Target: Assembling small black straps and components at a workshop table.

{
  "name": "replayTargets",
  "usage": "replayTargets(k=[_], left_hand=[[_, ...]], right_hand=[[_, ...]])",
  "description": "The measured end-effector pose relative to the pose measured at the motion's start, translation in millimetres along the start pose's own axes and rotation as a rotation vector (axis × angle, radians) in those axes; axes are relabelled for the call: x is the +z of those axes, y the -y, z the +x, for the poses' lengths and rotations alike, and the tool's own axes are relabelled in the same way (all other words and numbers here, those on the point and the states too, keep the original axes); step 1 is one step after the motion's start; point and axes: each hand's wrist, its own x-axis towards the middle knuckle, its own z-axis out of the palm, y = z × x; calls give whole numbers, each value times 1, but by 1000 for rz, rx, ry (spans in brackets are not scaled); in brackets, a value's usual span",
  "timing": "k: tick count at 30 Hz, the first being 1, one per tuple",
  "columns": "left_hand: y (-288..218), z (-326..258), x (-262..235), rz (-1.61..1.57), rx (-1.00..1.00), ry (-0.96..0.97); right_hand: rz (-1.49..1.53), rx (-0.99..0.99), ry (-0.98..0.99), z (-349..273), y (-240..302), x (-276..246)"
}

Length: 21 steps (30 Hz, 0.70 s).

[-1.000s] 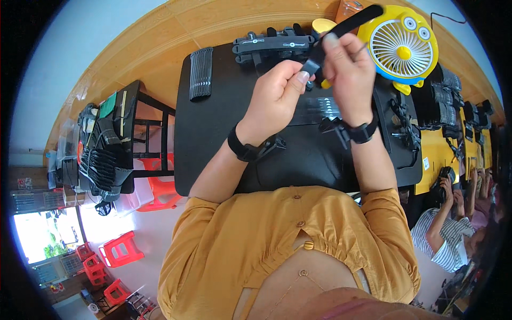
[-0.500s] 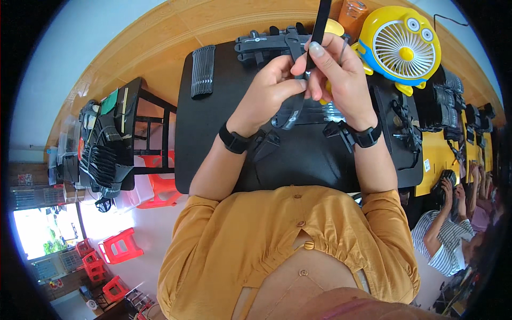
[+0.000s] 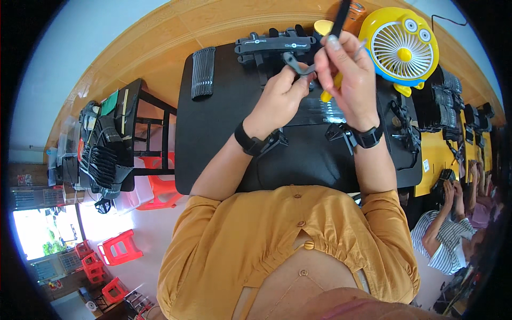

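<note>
My left hand (image 3: pixel 277 104) pinches a dark grey strap (image 3: pixel 290 61), whose bent end sticks up past the fingers. Close beside it, my right hand (image 3: pixel 352 80) grips a black strap (image 3: pixel 341 20) that rises above the thumb. Also tucked in the right hand is a tool with a yellow handle (image 3: pixel 328 95) and a thin metal shaft (image 3: pixel 360 48); its exact kind is hidden by the fingers. Beyond the hands lies a pile of grey straps (image 3: pixel 274 47) on the black table (image 3: pixel 224 144). Both wrists wear black bands.
A yellow and blue fan (image 3: pixel 404 54) stands at the far right, with an orange cup (image 3: pixel 356 9) beside it. Flat black strips (image 3: pixel 202 73) lie at the left, shiny strips (image 3: pixel 314 111) under my hands. Black straps (image 3: pixel 405 125) lie on the right; people work farther right.
My hands have moved apart. The right has shifted slightly right with the black strap and tool; the left has moved right and lower, its grey strap now bent upward.
</note>
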Motion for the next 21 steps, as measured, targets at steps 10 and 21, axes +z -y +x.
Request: replayTargets(k=[10, 21], left_hand=[[-2, 12, -15, 122, -64, -8], [22, 35, -86, 27, -237, -329]], right_hand=[[21, -206, -230, 4, 19, -14], [-85, -503, -242, -20, 53, 2]])
